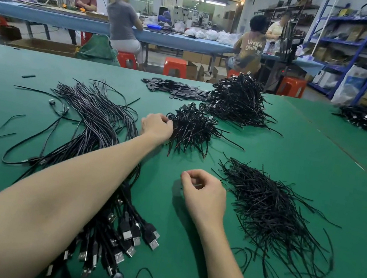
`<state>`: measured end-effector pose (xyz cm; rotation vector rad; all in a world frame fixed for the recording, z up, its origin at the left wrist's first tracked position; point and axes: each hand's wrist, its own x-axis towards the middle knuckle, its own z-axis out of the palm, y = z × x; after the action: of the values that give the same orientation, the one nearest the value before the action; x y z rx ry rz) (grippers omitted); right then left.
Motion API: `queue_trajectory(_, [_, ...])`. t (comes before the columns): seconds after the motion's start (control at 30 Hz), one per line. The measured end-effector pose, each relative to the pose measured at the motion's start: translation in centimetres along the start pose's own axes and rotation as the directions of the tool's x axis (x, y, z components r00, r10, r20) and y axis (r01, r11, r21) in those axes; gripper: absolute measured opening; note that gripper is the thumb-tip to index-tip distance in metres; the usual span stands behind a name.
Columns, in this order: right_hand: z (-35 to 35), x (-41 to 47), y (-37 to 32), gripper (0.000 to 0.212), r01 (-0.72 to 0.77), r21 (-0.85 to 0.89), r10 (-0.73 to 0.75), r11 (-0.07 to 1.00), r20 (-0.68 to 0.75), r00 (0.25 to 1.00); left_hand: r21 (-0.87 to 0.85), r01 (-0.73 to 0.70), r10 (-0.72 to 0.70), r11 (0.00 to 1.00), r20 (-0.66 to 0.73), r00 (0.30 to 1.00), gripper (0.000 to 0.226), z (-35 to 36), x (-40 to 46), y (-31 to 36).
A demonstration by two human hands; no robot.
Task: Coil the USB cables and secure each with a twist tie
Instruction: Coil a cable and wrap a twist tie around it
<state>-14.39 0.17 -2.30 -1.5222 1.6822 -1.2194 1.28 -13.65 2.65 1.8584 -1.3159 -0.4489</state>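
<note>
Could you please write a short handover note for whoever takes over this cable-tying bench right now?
Left hand reaches out and touches the small pile of coiled cables; whether it grips one I cannot tell. Right hand is loosely curled beside the twist ties, apparently holding nothing.
Uncoiled USB cables lie on the left of the green table, plugs toward you.
Done: the small pile and the bigger heap of coiled cables behind it.
Left: the whole uncoiled bundle.

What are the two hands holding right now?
The left hand touches the near edge of a small pile of coiled cables; a grip cannot be told. The right hand holds nothing visible.
</note>
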Motion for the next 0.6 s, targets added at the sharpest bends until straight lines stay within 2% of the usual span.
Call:
queue_trajectory(0.13, [-0.1, -0.1, -0.2, 0.015, -0.009, 0.004, 0.009, 1.0, 0.001, 1.0, -0.059, -0.014, 0.015, 0.998, 0.013, 1.0, 0.033, -0.5, -1.8, -1.2])
queue_trajectory(0.3, [-0.4, -0.5, -0.5, 0.016, 0.003, 0.018, -0.003, 1.0, 0.014, 1.0, -0.017, -0.061, 0.062, 0.998, 0.032, 0.998, 0.039, -1.6, -3.9, -2.5])
queue_trajectory(0.43, [-0.5, -0.6, -0.6, 0.016, 0.016, 0.008, -0.016, 1.0, 0.012, 1.0, 0.026, -0.17, 0.168, 0.985, 0.07, 0.983, 0.025, -3.1, -6.0, -2.2])
queue_trajectory(0.53, [-0.6, -0.6, -0.7, 0.016, 0.033, 0.0, -0.033, 0.999, 0.018, 0.999, -0.118, -0.245, 0.266, 0.962, 0.21, 0.941, 0.013, -4.3, -8.9, -2.7])
queue_trajectory(0.6, [-0.7, -0.8, -0.7, 0.016, 0.056, -0.006, -0.056, 0.998, 0.014, 0.998, -0.254, -0.245, 0.319, 0.936, 0.312, 0.895, 0.016, -5.2, -11.0, -3.4])
